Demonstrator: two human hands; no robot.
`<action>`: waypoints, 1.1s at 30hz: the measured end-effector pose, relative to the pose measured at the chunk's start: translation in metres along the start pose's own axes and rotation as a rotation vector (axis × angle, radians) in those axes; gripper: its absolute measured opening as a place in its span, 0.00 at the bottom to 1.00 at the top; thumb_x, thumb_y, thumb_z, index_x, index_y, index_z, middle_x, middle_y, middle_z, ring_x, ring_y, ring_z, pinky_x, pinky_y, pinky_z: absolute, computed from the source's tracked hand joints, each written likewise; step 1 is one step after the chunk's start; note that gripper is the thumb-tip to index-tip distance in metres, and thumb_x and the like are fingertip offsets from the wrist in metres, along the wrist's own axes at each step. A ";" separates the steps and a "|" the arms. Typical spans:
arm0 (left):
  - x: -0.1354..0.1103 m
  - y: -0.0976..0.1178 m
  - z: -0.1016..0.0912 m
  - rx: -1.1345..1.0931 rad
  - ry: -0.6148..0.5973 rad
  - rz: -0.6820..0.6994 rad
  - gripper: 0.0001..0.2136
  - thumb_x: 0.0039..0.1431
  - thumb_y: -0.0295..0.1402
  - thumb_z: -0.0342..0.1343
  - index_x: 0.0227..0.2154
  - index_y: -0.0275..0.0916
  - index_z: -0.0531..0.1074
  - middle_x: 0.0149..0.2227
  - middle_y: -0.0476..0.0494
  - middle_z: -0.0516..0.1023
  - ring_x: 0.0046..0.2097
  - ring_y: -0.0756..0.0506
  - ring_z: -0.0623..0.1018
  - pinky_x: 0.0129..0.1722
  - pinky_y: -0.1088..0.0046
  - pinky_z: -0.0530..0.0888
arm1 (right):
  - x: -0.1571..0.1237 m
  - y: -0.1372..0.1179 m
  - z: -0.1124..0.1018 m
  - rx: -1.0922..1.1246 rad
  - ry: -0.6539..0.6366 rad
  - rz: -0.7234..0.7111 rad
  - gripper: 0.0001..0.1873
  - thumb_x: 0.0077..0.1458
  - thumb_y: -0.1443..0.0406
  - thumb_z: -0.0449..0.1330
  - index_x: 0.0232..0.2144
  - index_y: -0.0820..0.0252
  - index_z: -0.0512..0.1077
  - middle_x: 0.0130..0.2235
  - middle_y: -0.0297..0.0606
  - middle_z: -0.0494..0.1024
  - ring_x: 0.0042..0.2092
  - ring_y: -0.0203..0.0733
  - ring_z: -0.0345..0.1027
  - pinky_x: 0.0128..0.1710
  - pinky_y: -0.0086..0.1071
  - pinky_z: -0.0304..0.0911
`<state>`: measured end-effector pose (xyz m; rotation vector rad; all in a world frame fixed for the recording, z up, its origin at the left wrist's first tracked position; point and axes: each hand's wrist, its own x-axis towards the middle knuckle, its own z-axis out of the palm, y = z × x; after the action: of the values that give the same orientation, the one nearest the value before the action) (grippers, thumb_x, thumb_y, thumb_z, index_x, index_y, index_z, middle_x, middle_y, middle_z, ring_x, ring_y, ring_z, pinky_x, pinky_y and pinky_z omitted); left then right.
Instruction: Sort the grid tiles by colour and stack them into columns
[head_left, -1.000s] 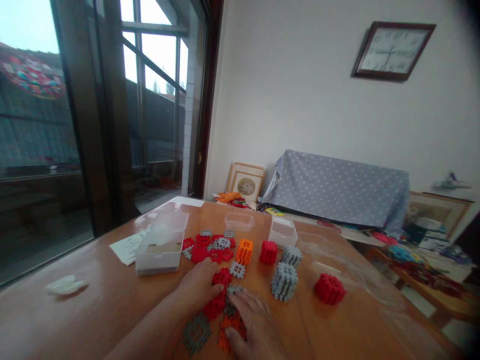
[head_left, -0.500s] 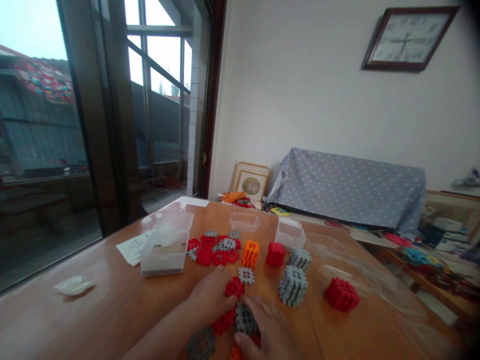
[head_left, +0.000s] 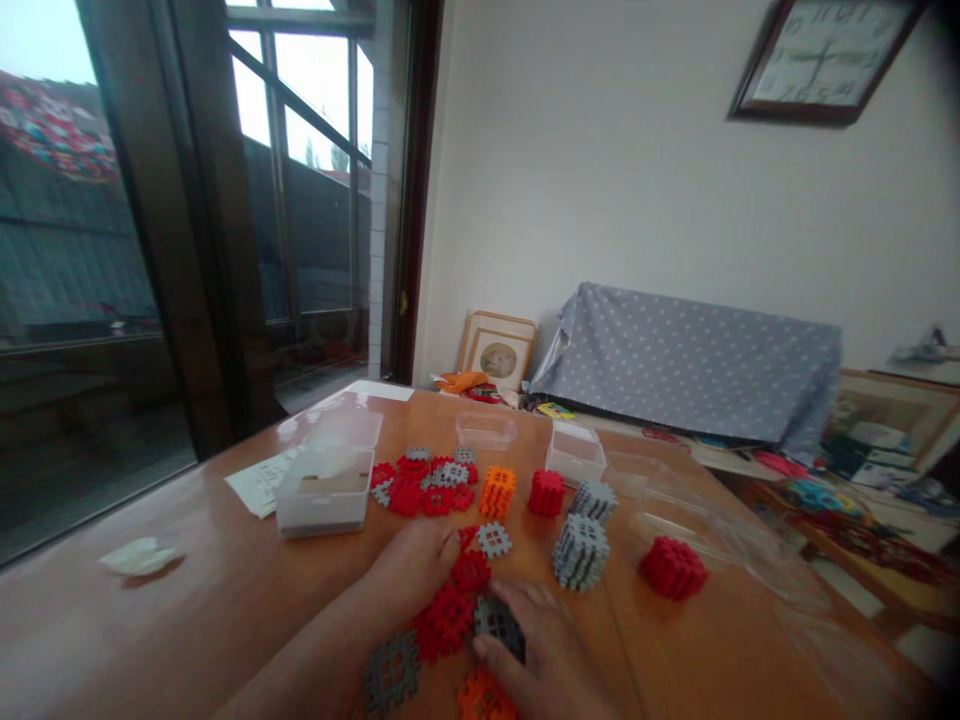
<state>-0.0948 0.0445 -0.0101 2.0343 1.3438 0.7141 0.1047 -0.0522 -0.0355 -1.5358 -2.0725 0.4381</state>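
Note:
My left hand (head_left: 409, 572) lies on the wooden table (head_left: 187, 620) with its fingers curled onto red interlocking tiles (head_left: 450, 610). My right hand (head_left: 544, 650) pinches a grey tile (head_left: 496, 620) just right of them. A flat grey tile (head_left: 391, 672) and an orange tile (head_left: 484, 698) lie near the table's front edge. One loose grey tile (head_left: 493, 540) sits just beyond my left fingers.
Built cubes stand further out: orange (head_left: 498, 491), red (head_left: 547, 492), two grey (head_left: 580, 551), and a red one (head_left: 673, 568) at right. A pile of red and grey tiles (head_left: 424, 485) lies beside a clear box (head_left: 326, 488). Small clear trays (head_left: 576, 455), paper (head_left: 259, 482) and a white wad (head_left: 139, 556) also sit here.
The view shifted slightly. My right hand has drawn the grey tile nearer and gripped it; my left hand stays on the red tiles.

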 end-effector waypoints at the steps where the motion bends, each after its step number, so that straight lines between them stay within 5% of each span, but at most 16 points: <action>1: 0.004 -0.004 0.001 -0.061 0.023 -0.018 0.14 0.62 0.39 0.45 0.22 0.41 0.62 0.24 0.50 0.69 0.29 0.46 0.70 0.29 0.71 0.60 | 0.000 0.002 0.002 0.005 0.009 0.003 0.26 0.59 0.53 0.60 0.56 0.57 0.71 0.54 0.47 0.77 0.55 0.55 0.69 0.57 0.48 0.63; 8: 0.019 -0.024 0.009 -0.336 -0.029 -0.101 0.12 0.62 0.41 0.42 0.26 0.42 0.60 0.23 0.54 0.66 0.26 0.47 0.75 0.25 0.74 0.65 | 0.002 0.008 0.010 0.037 0.099 0.047 0.21 0.61 0.57 0.57 0.54 0.57 0.73 0.52 0.47 0.78 0.54 0.52 0.70 0.56 0.46 0.64; 14: 0.004 -0.016 0.000 -0.042 -0.003 0.090 0.13 0.60 0.39 0.49 0.23 0.39 0.69 0.25 0.51 0.72 0.30 0.48 0.72 0.28 0.75 0.61 | 0.004 0.014 0.016 0.029 0.099 0.002 0.20 0.61 0.57 0.57 0.51 0.57 0.75 0.50 0.46 0.80 0.51 0.52 0.73 0.53 0.44 0.67; 17: -0.002 -0.016 -0.010 0.037 -0.066 0.095 0.12 0.60 0.40 0.51 0.29 0.39 0.75 0.28 0.50 0.78 0.32 0.46 0.75 0.31 0.75 0.64 | 0.004 0.017 0.017 0.051 0.126 -0.021 0.18 0.62 0.57 0.55 0.50 0.56 0.76 0.49 0.45 0.80 0.51 0.51 0.73 0.52 0.42 0.68; 19: 0.000 -0.019 -0.017 0.128 0.013 0.083 0.12 0.61 0.39 0.50 0.34 0.41 0.77 0.34 0.47 0.80 0.38 0.44 0.77 0.38 0.73 0.68 | 0.004 0.018 0.017 0.063 0.141 -0.011 0.17 0.63 0.58 0.54 0.47 0.56 0.76 0.47 0.45 0.81 0.49 0.50 0.74 0.50 0.42 0.69; 22: 0.011 -0.030 -0.025 0.305 0.201 0.042 0.16 0.62 0.33 0.48 0.49 0.39 0.74 0.51 0.38 0.78 0.55 0.40 0.74 0.55 0.66 0.65 | 0.005 0.020 0.018 0.061 0.157 0.002 0.16 0.63 0.58 0.54 0.45 0.55 0.77 0.44 0.44 0.82 0.47 0.50 0.75 0.48 0.41 0.70; 25: 0.020 -0.046 -0.022 0.454 0.261 -0.074 0.25 0.62 0.30 0.47 0.61 0.31 0.63 0.64 0.29 0.65 0.67 0.37 0.62 0.65 0.61 0.55 | 0.005 0.022 0.021 0.042 0.157 -0.019 0.15 0.62 0.58 0.55 0.45 0.53 0.78 0.44 0.43 0.82 0.46 0.50 0.76 0.47 0.41 0.70; 29: 0.025 -0.063 -0.010 0.532 0.204 -0.115 0.26 0.63 0.28 0.44 0.65 0.33 0.58 0.67 0.30 0.61 0.69 0.36 0.58 0.65 0.60 0.54 | 0.005 0.024 0.023 0.029 0.135 -0.020 0.14 0.62 0.58 0.55 0.45 0.53 0.77 0.45 0.42 0.82 0.47 0.50 0.75 0.49 0.42 0.70; 33: 0.025 -0.061 -0.008 0.551 0.233 -0.115 0.25 0.61 0.26 0.46 0.62 0.35 0.61 0.61 0.31 0.68 0.62 0.36 0.67 0.59 0.61 0.61 | 0.005 0.026 0.024 0.019 0.118 -0.014 0.16 0.63 0.58 0.54 0.47 0.54 0.77 0.46 0.43 0.81 0.48 0.50 0.75 0.50 0.43 0.69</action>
<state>-0.1294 0.0886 -0.0465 2.3105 1.9456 0.5853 0.1103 -0.0386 -0.0680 -1.4984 -1.9825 0.3517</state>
